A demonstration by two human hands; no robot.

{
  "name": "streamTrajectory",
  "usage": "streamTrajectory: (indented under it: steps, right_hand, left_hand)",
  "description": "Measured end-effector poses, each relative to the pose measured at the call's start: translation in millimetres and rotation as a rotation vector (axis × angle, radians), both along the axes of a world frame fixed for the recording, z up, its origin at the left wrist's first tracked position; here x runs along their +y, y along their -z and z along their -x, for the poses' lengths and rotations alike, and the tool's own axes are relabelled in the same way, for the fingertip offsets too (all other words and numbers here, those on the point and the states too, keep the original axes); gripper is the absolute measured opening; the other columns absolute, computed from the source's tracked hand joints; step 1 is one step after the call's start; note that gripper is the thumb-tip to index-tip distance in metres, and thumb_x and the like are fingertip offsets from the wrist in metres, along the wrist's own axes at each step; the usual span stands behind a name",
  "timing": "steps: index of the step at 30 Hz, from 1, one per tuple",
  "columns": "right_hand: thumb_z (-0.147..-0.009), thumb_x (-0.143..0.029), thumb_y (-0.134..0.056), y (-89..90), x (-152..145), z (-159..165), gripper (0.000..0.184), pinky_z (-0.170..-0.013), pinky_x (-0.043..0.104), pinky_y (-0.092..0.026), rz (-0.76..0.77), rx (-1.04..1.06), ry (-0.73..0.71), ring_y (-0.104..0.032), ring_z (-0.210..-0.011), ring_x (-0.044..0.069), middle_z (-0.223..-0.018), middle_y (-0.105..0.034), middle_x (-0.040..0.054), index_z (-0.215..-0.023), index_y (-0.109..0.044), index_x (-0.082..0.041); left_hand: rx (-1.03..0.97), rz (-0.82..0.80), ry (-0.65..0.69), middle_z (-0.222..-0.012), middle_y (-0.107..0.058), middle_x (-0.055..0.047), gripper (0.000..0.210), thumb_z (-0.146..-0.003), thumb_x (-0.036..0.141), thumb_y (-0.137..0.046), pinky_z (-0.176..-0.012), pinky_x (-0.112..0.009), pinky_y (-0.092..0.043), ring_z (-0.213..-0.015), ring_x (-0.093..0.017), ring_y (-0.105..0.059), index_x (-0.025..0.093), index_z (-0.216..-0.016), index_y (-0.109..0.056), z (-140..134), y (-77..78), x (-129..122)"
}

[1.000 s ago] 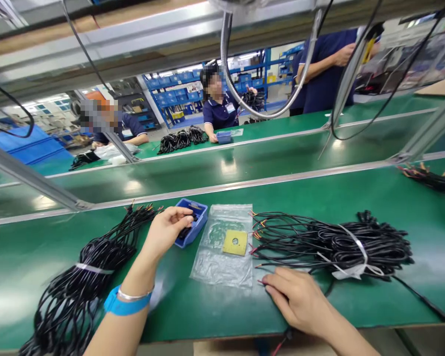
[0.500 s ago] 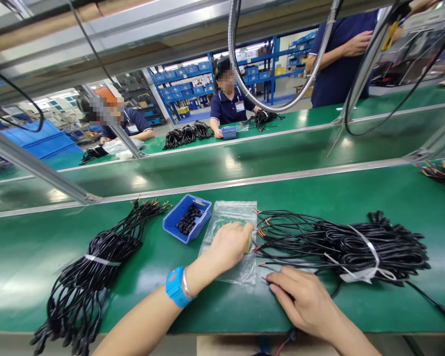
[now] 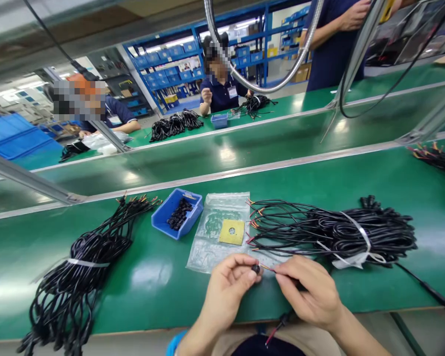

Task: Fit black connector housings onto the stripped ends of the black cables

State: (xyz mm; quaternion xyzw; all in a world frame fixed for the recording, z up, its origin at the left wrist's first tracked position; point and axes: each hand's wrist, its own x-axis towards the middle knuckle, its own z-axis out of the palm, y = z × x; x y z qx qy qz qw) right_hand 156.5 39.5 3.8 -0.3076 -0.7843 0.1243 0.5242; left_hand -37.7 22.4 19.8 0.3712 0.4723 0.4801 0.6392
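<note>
My left hand (image 3: 230,287) pinches a small black connector (image 3: 255,268) between thumb and fingertips. Close by on the right, my right hand (image 3: 311,291) grips a black cable near its end, and thin coloured wire tips (image 3: 267,267) point at the connector. I cannot tell whether the wires touch it. Just beyond my hands lies a clear zip bag (image 3: 203,247), with a yellow square pad (image 3: 238,225) on it that has a round hole. A blue bin (image 3: 162,228) of small black connectors stands left of the bag.
A tied bundle of black cables (image 3: 385,235) lies on the right, its stripped ends toward the bag. Another tied bundle (image 3: 96,247) lies on the left. Metal posts (image 3: 25,178) rise behind the green bench (image 3: 152,291). Several co-workers sit or stand beyond it.
My left hand has come back from the yellow pad toward my right hand, and a black connector now shows in it. The pad is uncovered. The view has shifted slightly.
</note>
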Motion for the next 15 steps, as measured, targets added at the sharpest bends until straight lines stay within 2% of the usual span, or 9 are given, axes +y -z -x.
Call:
streamTrajectory:
  steps: [3, 6, 15]
  right_hand:
    - [-0.085, -0.005, -0.057, -1.4, 0, -1, 0.016, -0.057, 0.026, -0.046, 0.018, -0.008, -0.041, -0.058, -0.061, 0.013, -0.074, -0.067, 0.0034, -0.096, -0.061, -0.016]
    - [-0.085, -0.005, -0.057, -2.3, 0, -2, 0.016, -0.056, 0.025, -0.045, 0.044, -0.026, -0.055, -0.057, -0.059, 0.012, -0.074, -0.068, 0.0031, -0.095, -0.061, -0.016]
    - [-0.085, -0.006, -0.058, -3.5, 1, -1, 0.014, -0.055, 0.024, -0.046, 0.072, -0.038, 0.005, -0.059, -0.057, 0.011, -0.072, -0.068, 0.0021, -0.092, -0.063, -0.017]
  left_hand:
    - [-0.197, 0.056, -0.156, -0.085, -0.077, -0.004, 0.027, -0.068, 0.029, -0.087, -0.071, -0.018, -0.056, -0.068, -0.010, -0.070, 0.016, -0.088, -0.074, -16, 15.1, -10]
    - [-0.266, 0.072, -0.243, -0.088, -0.078, -0.005, 0.028, -0.065, 0.029, -0.089, -0.069, -0.018, -0.057, -0.068, -0.010, -0.071, 0.017, -0.087, -0.077, -24, 19.8, -9]
    - [-0.247, 0.029, -0.255, -0.088, -0.078, -0.007, 0.025, -0.066, 0.028, -0.088, -0.068, -0.019, -0.059, -0.067, -0.012, -0.072, 0.018, -0.087, -0.080, -24, 21.5, -8]
